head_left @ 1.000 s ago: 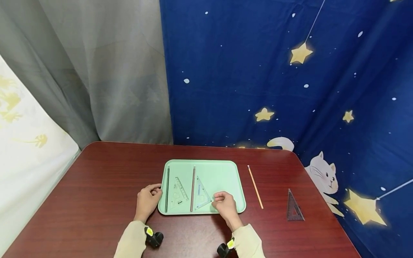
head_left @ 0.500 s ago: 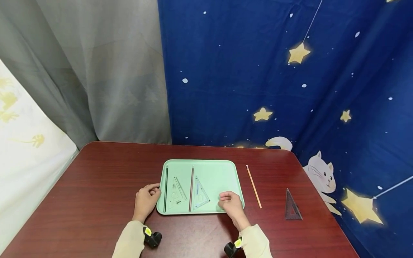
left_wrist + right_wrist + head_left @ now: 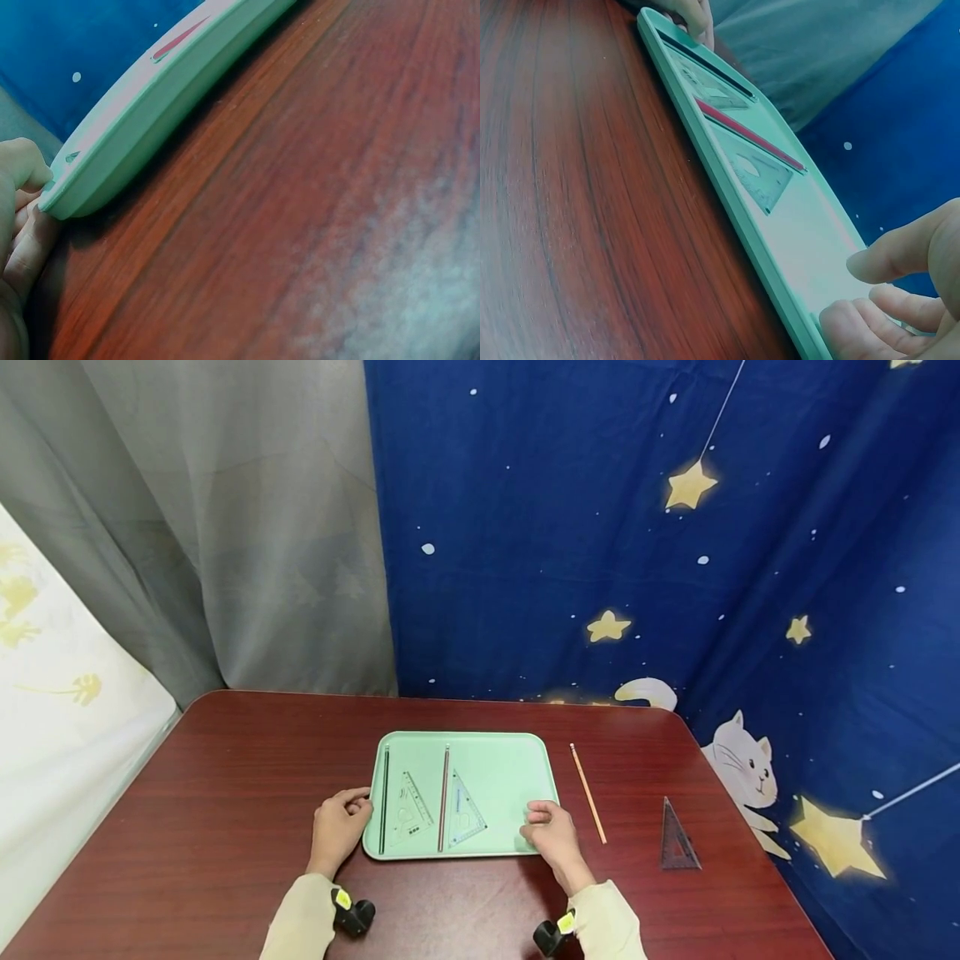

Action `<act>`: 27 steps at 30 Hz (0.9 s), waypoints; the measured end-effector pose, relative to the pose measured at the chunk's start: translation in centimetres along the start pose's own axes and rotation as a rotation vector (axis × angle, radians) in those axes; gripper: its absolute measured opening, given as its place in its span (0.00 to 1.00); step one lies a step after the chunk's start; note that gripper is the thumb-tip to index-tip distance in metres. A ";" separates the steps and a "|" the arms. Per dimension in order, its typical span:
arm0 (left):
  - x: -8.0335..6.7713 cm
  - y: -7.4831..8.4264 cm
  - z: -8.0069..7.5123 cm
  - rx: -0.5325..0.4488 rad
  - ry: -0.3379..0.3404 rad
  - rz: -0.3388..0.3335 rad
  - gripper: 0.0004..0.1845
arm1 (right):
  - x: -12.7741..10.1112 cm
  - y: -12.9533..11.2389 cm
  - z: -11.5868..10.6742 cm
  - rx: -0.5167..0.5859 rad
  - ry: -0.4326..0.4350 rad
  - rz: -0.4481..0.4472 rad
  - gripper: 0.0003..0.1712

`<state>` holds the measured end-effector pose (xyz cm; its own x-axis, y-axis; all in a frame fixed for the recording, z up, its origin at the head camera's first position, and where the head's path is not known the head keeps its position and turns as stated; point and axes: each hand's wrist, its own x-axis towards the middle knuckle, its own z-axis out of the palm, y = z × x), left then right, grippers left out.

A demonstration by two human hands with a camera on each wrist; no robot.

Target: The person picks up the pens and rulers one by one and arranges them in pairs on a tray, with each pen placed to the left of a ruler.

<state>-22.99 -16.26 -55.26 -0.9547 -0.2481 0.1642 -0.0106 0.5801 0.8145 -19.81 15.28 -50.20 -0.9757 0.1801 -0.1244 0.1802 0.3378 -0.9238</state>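
A light green tray lies on the dark red table. In it, from left to right, are a black pencil, a clear set square, a red pencil and a second clear set square. My left hand pinches the tray rim at its front left corner, thumb on top. My right hand is over the front right corner, its loosely curled fingers holding nothing. Whether they touch the tray is unclear.
An orange pencil lies on the table just right of the tray. A dark set square lies further right, near the table's edge. A grey curtain and a blue starry cloth hang behind the table.
My right hand has moved rightward, from beside the second clear set square to the tray's front right corner. The left hand and the tray's contents stay put.
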 end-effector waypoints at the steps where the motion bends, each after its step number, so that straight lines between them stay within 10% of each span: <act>1: 0.0 0.0 0.0 0.000 -0.003 -0.001 0.14 | 0.0 0.0 -0.1 0.013 -0.002 0.004 0.25; 27: 0.1 0.1 0.0 0.003 -0.015 -0.015 0.14 | 0.9 1.7 -4.3 -0.199 0.218 0.036 0.20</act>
<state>-23.09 -16.27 -55.18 -0.9588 -0.2450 0.1439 -0.0254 0.5784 0.8154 -19.84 20.02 -50.31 -0.9225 0.3821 -0.0549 0.2556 0.4980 -0.8287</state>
